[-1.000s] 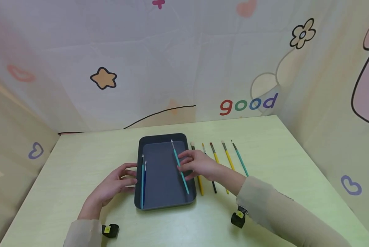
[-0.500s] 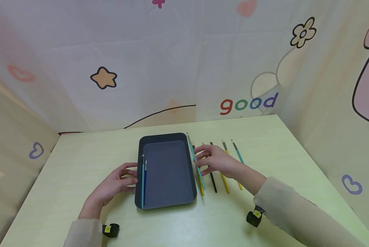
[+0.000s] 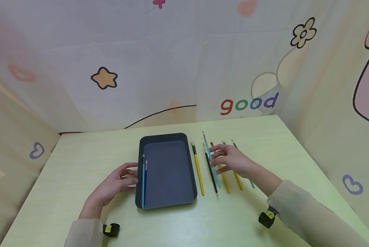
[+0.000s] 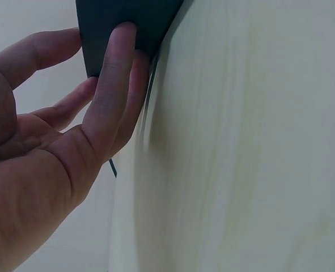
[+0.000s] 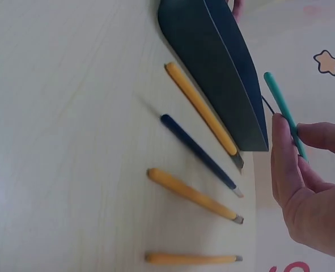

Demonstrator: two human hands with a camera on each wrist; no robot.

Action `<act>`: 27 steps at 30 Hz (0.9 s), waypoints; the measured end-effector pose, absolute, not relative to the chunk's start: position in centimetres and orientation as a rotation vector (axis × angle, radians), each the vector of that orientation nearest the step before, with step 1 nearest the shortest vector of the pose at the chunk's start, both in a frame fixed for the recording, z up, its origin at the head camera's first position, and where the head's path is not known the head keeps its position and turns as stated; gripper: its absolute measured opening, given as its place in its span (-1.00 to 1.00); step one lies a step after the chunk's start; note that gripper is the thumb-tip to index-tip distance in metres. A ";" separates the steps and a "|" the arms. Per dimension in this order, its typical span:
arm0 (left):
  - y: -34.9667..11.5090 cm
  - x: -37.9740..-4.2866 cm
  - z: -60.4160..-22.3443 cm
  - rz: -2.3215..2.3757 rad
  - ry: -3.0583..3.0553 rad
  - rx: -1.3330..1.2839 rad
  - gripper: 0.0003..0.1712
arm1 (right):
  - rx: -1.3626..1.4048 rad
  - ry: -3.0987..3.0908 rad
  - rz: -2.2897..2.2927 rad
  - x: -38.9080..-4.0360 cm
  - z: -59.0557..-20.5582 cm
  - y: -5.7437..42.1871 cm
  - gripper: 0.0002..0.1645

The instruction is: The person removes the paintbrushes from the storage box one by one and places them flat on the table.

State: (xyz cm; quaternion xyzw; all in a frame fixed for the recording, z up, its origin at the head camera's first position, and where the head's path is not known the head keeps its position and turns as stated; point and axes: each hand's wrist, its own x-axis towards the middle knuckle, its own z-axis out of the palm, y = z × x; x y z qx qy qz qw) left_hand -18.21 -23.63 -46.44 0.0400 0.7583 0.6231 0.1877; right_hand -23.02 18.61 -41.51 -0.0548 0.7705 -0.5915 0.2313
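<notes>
My right hand (image 3: 232,160) pinches a teal paintbrush (image 3: 207,147) between thumb and fingers, held above the row of brushes to the right of the tray. In the right wrist view the teal handle rises between the fingertips, clear of the table. At the tray's left side, my left hand (image 3: 118,184) rests its fingers against the outer wall of the dark grey tray (image 3: 170,171), spread and only slightly bent. Inside the tray, along its left wall, lie a teal paintbrush (image 3: 143,181) and a dark blue paintbrush (image 3: 145,178).
Right of the tray, a yellow paintbrush (image 3: 198,169), a black paintbrush (image 3: 211,173), two more yellow ones and a teal paintbrush (image 3: 252,184) lie side by side, bristles away from me. My right arm partly covers some. A printed cloth (image 3: 172,68) encloses the table's back and sides.
My right hand has carried the teal paintbrush rightward, from over the tray's right side to over the brushes on the table. The left hand and tray have stayed put.
</notes>
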 end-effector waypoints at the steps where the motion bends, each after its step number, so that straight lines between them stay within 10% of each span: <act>1: -23.6 -18.2 -46.4 1.755 2.132 0.117 -0.30 | -0.151 2.127 -1.618 -23.1 -41.6 18.8 -0.38; 27: -23.7 -18.1 -46.4 1.764 2.127 0.124 -0.29 | -0.013 2.219 -1.514 -24.1 -42.6 24.6 -0.33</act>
